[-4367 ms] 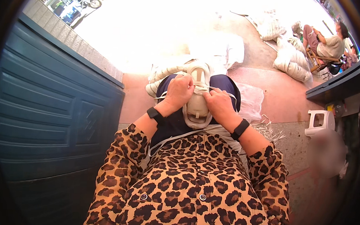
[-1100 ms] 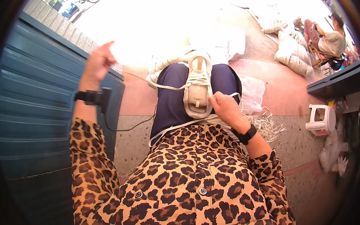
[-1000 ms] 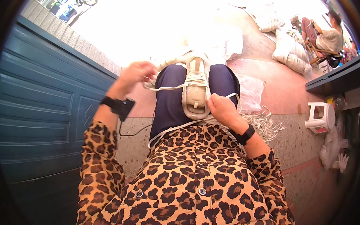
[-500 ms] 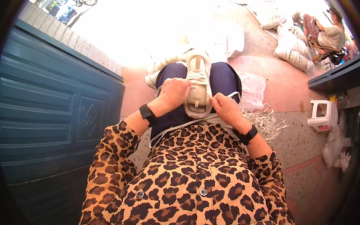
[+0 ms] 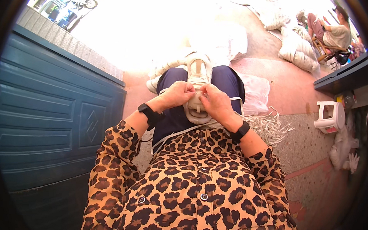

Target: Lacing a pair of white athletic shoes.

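A beige sneaker lies on my lap between my thighs, its toe pointing away and its heel opening toward me. Both hands meet over the upper end of its lacing. My left hand is closed in a pinch on the pale shoelace at the left of the tongue. From the right, my right hand pinches the lace with thumb and forefinger, close beside the left fingertips. The fingers mostly cover the lace there. A loose lace end loops out over my right thigh.
A bundle of white laces lies at my right hip. A blue panelled door stands close on the left. Farther right are a white plastic stool, stuffed sacks and a seated person. More pale shoes lie beyond my left knee.
My right hand has moved left and up from the shoe's right side to the lacing, meeting my left hand. The left hand has hardly moved.
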A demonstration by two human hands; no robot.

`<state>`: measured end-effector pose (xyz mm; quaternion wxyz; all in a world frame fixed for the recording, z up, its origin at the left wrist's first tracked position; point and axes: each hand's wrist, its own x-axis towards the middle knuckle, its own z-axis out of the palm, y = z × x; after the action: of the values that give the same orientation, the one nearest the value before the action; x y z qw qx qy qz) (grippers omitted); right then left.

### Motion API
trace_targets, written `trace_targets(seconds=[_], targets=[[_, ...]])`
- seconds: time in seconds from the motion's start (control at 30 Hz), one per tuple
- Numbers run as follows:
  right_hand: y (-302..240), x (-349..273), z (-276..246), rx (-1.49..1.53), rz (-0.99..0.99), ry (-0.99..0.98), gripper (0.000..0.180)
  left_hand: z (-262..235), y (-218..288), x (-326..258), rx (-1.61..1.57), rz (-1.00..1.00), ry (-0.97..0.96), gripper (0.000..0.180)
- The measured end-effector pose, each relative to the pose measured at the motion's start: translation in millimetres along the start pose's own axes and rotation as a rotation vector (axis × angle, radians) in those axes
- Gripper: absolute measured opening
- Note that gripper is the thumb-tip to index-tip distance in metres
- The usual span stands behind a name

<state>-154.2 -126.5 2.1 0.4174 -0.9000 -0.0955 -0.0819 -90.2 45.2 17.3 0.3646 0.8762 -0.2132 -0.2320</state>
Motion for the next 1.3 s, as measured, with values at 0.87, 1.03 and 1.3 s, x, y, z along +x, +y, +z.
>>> trace_targets(seconds=[0.87,1.03,1.3], targets=[[9,10,-2,0.044,0.008,-0.047,0.022,18,14,-3,0.500,0.116,0.223,0.017],[5,16,-1,-0.091,-0.084,-0.106,0.021,22,15,-9,0.508,0.038,0.314,0.018],[20,27,-18,-0.031,-0.216,-0.199,0.014,3,23,-9,0.273,0.007,0.165,0.026]])
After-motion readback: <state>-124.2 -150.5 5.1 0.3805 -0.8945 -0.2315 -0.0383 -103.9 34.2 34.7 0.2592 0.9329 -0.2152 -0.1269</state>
